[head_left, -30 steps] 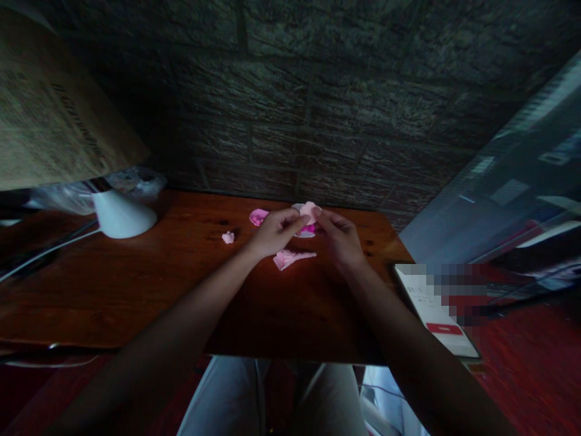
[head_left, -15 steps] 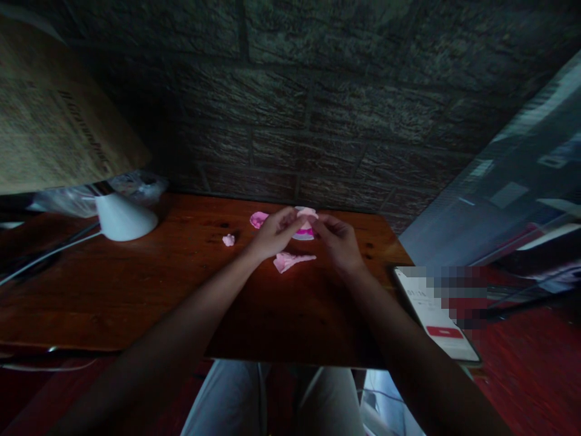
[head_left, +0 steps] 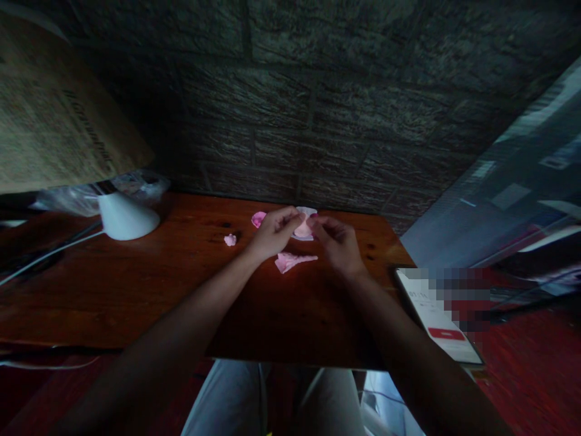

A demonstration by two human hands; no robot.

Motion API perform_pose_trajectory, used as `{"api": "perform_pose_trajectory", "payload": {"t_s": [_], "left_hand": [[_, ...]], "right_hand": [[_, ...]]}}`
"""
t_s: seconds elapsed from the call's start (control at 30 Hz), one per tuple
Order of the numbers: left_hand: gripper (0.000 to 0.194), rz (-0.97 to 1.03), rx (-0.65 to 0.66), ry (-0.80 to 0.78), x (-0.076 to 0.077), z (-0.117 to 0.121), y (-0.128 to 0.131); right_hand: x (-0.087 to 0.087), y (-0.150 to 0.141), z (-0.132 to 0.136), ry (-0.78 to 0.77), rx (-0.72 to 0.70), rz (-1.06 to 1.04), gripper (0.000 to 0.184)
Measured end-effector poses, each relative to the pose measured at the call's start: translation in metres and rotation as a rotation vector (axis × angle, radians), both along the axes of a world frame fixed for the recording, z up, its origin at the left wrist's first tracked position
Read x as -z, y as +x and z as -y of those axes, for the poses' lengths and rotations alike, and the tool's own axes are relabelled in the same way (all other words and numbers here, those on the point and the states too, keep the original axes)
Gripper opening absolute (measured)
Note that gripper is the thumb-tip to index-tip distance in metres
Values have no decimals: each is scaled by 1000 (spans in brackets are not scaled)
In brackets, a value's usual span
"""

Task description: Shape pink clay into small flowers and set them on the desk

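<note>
Near the table's back edge my left hand pinches a pale pink piece, soft-looking like thin paper or cloth. Thumb and forefinger of my right hand are pressed together at its other side, with a bit of magenta at their tips. A whitish round piece shows behind and around it. Partly behind my left hand lies a brighter pink oval piece. A crumpled pink strip, wide at its left end, rests below my hands. A small pink crumple sits farther left.
On the wooden table stands a lamp with a white base and a printed shade. Clear plastic wrapping lies behind it. A phone is at the right edge. A brick-patterned wall rises behind.
The pale pink piece between my fingers has turned and sits lower. The magenta band that showed beneath it is now only a bit at my right fingertips. Both hands stay nearly in place.
</note>
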State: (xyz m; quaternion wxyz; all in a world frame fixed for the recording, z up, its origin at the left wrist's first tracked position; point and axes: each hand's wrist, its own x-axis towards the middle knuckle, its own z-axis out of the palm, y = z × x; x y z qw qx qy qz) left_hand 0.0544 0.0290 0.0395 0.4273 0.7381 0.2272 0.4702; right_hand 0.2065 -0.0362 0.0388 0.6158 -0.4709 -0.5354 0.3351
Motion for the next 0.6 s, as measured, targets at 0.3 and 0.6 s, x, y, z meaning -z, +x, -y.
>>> {"api": "perform_pose_trajectory", "payload": {"t_s": [0.3, 0.6], "left_hand": [[44, -64, 138, -101, 5, -3, 1], [41, -136, 130, 14, 0, 3, -1]], "right_hand": [[1, 4, -3, -7, 90, -86, 34], [-4, 4, -1, -28, -57, -12, 36]]}}
